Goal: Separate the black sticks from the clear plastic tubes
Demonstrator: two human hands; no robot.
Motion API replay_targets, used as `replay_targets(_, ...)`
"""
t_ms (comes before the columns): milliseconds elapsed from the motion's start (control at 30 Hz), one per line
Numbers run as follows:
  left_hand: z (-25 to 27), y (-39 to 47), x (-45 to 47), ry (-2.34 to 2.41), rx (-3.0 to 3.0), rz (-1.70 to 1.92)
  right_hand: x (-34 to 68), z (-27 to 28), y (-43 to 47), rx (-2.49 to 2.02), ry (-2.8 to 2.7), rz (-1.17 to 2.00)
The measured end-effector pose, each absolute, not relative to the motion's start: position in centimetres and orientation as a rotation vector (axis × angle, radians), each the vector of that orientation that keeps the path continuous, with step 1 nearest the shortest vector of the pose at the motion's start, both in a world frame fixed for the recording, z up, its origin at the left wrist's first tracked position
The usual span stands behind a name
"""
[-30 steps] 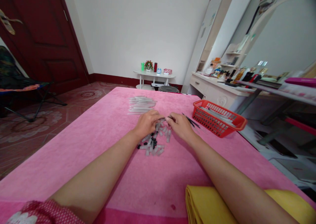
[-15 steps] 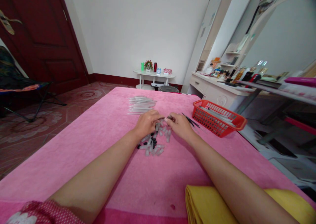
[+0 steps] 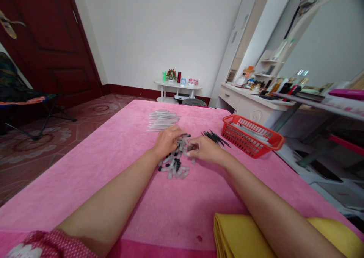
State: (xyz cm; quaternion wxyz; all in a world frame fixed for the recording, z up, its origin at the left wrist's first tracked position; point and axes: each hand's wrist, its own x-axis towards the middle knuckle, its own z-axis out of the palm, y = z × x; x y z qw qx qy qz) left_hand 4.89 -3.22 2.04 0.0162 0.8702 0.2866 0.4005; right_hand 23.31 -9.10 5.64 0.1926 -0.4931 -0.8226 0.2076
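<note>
My left hand (image 3: 168,141) is closed, with thumb and fingertips pinching a small dark-ended piece (image 3: 186,135). Below it lies a loose pile of short translucent caps (image 3: 170,171) mixed with small black pieces (image 3: 177,163). At the pile's right side, my right hand (image 3: 207,149) has its fingers curled together low over the caps; whatever is between them is hidden and slightly blurred. Beyond my left hand rests a stack of clear, thin pen barrels (image 3: 163,120). Thin black sticks like pen refills (image 3: 216,137) lie just past my right hand.
A red plastic basket (image 3: 257,149) holding more thin clear tubes stands at the right edge of the pink-covered table (image 3: 113,155). Folded yellow cloth (image 3: 236,235) lies under my right forearm. Farther off are a small white table (image 3: 178,85) and a cluttered dresser (image 3: 250,102).
My right hand has parted from my left and come down and nearer, onto the caps, uncovering more of the black sticks. The left has shifted slightly left, still pinching.
</note>
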Motion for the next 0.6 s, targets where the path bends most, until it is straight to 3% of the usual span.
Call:
replay_targets(133,2.1,-3.3,4.8,0.921,2.708,1.234,21.9,6.0,-10.3,-1.294,-2.453,0.666)
replay_targets(400,1.9,-3.0,4.9,0.91,2.691,1.245,20.7,6.0,-11.6,-1.271,-2.629,0.401)
replay_targets(600,1.7,-3.0,4.7,0.932,2.693,1.249,22.3,7.6,-10.2,-1.233,-2.385,0.609)
